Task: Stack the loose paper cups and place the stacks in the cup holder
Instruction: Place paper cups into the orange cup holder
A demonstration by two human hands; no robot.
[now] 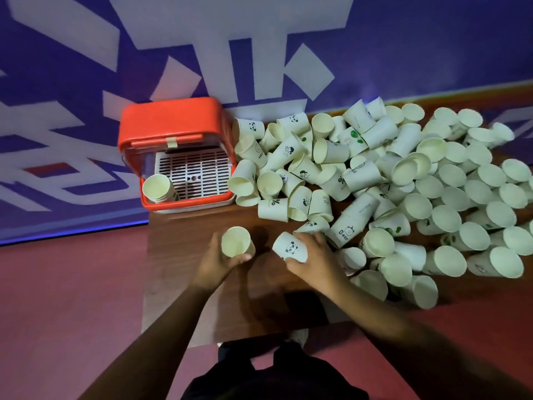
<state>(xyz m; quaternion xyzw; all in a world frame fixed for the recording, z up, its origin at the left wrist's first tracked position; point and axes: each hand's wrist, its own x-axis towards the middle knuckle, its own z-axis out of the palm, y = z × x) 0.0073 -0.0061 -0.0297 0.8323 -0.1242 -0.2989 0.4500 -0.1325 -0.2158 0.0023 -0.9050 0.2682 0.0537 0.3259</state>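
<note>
Desk [202, 287]: one, dark wood-grain, set against a purple wall [432, 47] with white shapes, over a reddish floor [72, 298].

Holder [173, 125]: one, orange, at the far-left corner of the desk, touching the wall. Its lid is raised and a white slotted grid shows inside.

Stack [157, 188]: one, upright, mouth up, in the front-left corner of the holder. How many cups are nested in it cannot be told. The rest of the grid carries nothing.

Pile [403, 183]: loose white paper cups, several dozen, too overlapped for an exact count. It covers the right and far part of the desk and touches the right side of the holder. Most lie on their sides; some bear black panda prints, green marks or lettering.

Left hand [219, 262]: one. Its fingers [242, 257] curl round the lower wall of a plain cup [236, 242], one showing, mouth up, held over bare desk in front of the holder.

Right hand [313, 256]: one. Its fingers [315, 238] grasp a panda cup [290, 248], one, tilted with the print facing up, at the near edge of the pile.

The two held cups are near each other but apart.
</note>
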